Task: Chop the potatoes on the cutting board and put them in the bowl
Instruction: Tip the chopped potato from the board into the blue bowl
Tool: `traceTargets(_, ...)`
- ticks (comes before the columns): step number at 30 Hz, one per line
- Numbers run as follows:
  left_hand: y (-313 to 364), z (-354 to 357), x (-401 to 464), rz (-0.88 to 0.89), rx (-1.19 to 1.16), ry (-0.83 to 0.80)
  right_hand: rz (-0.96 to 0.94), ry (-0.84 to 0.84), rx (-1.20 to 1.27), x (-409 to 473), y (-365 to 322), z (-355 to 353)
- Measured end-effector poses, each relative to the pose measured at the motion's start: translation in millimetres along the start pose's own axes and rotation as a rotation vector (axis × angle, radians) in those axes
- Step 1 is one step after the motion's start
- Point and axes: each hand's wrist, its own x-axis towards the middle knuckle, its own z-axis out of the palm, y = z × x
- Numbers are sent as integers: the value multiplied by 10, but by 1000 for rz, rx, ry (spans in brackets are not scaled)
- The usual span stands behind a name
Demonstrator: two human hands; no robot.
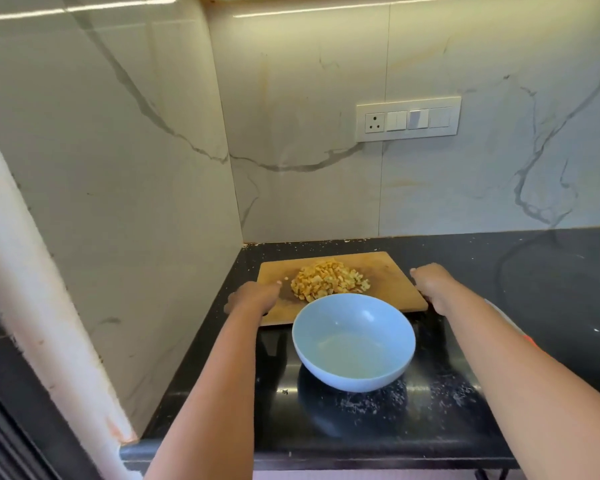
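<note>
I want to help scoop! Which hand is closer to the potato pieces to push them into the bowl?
The left hand. It rests on the board right beside the potato pieces, while the right hand holds the board's far edge.

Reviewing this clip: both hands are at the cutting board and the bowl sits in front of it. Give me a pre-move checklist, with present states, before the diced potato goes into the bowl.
1. Potatoes chopped: ok; a pile of diced potato lies on the cutting board.
2. Bowl ready: ok; upright, no potato in it, on the black counter just in front of the board.
3. Left hand on the board's left edge: ok, though the exact grip cannot be told.
4. Right hand on the board's right edge: ok; fingers curl over it.
5. Knife out of the way: cannot tell; none is clearly visible.
6. Stray pieces: not ok; one bit lies apart from the pile.
</note>
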Motion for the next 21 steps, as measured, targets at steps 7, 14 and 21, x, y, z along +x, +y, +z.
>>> traceTargets(7, 91, -74, 22, -68, -281, 1, 66, -48, 340, 65, -80, -11)
traceTargets(14, 150, -217, -105, -77, -668, -87, 38, 19, 512, 67, -131, 52)
traceTargets(21, -15, -333, -557, 202, -1621, -533, -28, -54, 786, -139, -243, -131)
